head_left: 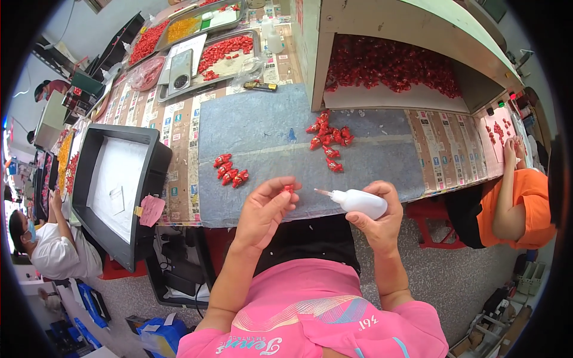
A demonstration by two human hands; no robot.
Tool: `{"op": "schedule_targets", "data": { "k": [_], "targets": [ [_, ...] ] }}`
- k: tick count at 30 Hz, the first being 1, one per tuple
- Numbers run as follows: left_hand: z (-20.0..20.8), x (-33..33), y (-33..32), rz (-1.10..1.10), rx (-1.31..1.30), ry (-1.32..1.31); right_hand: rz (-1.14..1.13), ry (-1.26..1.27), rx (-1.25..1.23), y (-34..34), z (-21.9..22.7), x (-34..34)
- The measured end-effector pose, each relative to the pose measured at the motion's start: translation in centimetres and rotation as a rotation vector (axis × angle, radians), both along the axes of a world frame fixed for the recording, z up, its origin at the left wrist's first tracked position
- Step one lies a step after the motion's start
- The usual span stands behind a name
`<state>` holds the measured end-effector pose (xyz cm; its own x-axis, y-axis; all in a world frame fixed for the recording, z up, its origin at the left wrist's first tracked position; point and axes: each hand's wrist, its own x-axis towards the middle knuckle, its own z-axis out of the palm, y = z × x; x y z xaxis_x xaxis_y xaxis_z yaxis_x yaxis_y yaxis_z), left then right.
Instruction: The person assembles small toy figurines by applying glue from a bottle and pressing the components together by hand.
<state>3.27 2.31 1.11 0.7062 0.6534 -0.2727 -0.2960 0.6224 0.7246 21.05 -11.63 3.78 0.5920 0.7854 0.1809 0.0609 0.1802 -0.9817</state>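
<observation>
"pinching something, was the left hand [267, 207]?" one asked.

"yes, a small red piece [289, 188], between its thumb and fingertips, above the blue-grey mat [256, 131] near its front edge," the other answered. "the fingers hid much of it."

"and the right hand [383, 219]?"

"that one was curled around a white bottle [363, 203], thumb on one side and fingers on the other. the bottle lay over sideways in the grip, its thin nozzle [323, 192] aimed toward the left hand but apart from it."

"what was on the mat?"

"a small red cluster [230, 170] at the left, and a larger red cluster [327, 138] farther back (their finer details were too small to tell)."

"and around it?"

"a black tray [156, 156] with a white lining stood to the left, a pink note [152, 210] on its rim. behind the mat, an open box [308, 51] held a heap of red pieces [391, 67]."
</observation>
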Motion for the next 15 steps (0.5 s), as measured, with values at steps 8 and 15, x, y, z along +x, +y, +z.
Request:
{"op": "schedule_targets", "data": {
  "k": [8,15],
  "targets": [
    [-0.1,-0.8,-1.1,0.006,-0.061,0.001,0.027,-0.205,0.100,0.4,-0.4,0.0],
    [-0.3,-0.8,-1.4,-0.016,-0.027,-0.007,0.027,-0.247,0.059,0.4,-0.4,-0.1]
  ]
}}
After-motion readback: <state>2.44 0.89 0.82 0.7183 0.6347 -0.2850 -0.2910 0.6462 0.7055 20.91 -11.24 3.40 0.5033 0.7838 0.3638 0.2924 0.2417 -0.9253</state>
